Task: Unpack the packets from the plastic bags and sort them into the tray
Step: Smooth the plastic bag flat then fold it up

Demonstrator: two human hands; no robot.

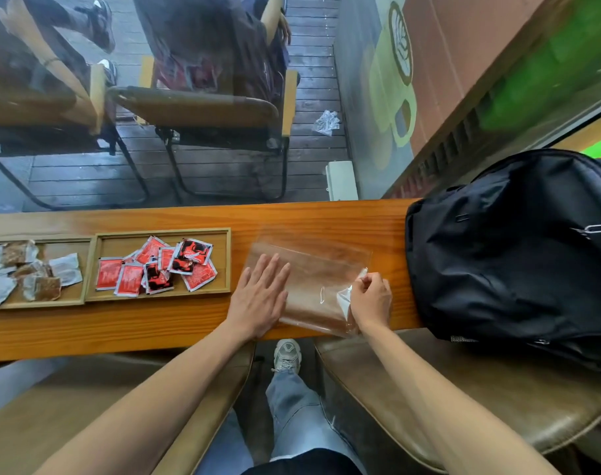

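Left hand (259, 296) flat on plastic bag (312, 279); red packets (155, 269) in tray (223, 262).

A black backpack (518, 248) sits on the wooden counter (326, 221) to my right. Beyond the glass stand two chairs (203, 111), with crumpled plastic (326, 123) on the decking.

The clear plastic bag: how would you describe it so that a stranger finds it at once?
On the wooden counter, look between the tray of red packets and the black backpack. The plastic bag lies flat there, under both hands. Unlike its neighbours, it is see-through and looks empty.
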